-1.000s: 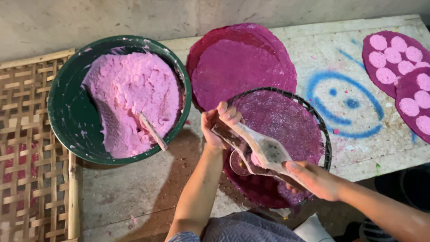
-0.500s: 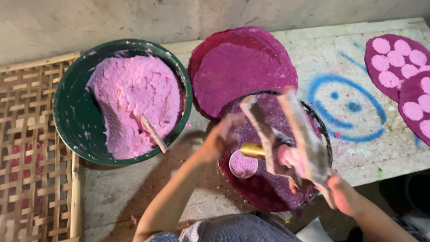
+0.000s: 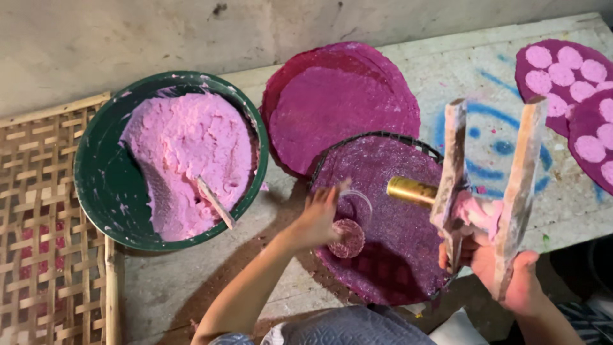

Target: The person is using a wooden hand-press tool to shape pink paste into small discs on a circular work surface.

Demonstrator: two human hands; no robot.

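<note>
Left hand pinches the small round disc on the mesh tray; right hand grip closed around the wooden press beside the tray. Lift the disc flat, edges supported.

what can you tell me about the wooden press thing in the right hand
The wooden press is two long flat slats, worn and smeared pale pink, spread apart like a V with their tops pointing up and away. A brass-coloured cylinder juts sideways from the left slat, over the dark round tray. A lump of pink dough clings between the slats near their base. The right hand grips the lower ends from below, holding it tilted above the table edge.
</note>
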